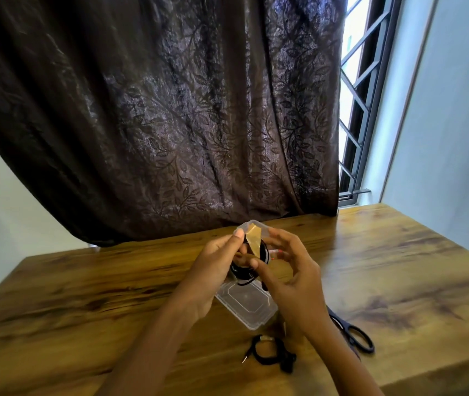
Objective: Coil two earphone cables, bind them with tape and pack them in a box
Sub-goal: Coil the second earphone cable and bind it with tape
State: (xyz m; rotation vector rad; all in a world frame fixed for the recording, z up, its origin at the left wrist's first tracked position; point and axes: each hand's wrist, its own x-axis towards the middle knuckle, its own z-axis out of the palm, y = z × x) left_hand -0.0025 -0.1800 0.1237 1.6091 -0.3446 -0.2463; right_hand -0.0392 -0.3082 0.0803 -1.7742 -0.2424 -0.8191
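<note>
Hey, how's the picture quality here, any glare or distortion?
Head view: the window at upper right is blown out white; wide-angle bending curves the table edge and curtain; the hands and tape strip look slightly soft; the table has a dull sheen, no harsh glare.

Under your raised hands the clear box [246, 302] blocks the way straight down. Below your right hand [290, 270] lie the scissors [351, 330]; nearer you sits a coiled black cable [270, 351]. Left of your left hand [213, 264], the table [84, 295] is open; beyond your hands hangs the curtain [156, 110].
</note>
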